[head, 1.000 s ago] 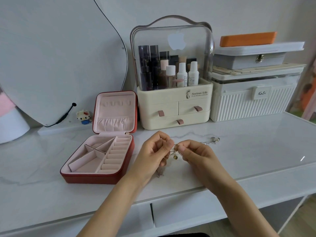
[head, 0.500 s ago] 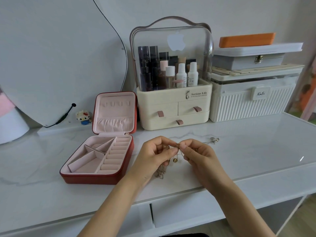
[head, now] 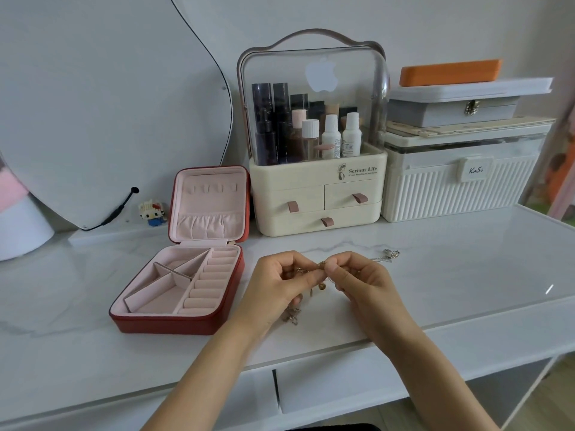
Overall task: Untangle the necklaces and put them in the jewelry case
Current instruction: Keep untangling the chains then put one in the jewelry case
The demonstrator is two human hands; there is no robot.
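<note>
A knot of thin gold necklaces (head: 320, 286) hangs between my two hands just above the white tabletop. My left hand (head: 280, 287) pinches the chains from the left, my right hand (head: 361, 283) pinches them from the right, fingertips almost meeting. A small gold bead dangles below the pinch, and a gold pendant (head: 291, 316) trails on the table under my left hand. A silver necklace (head: 389, 256) lies on the table just beyond my right hand. The red jewelry case (head: 161, 323) stands open to the left, its pink compartments bare.
A cream cosmetics organiser (head: 317, 194) with drawers stands behind my hands. A white ribbed storage box (head: 460, 194) with stacked boxes sits at the back right. A large mirror (head: 109, 104) leans at the back left, with a small toy figure (head: 151, 210) beside it.
My hands have stayed in place, working the chains with small finger movements. The gold pendant has dropped a little lower onto the table under my left hand.
</note>
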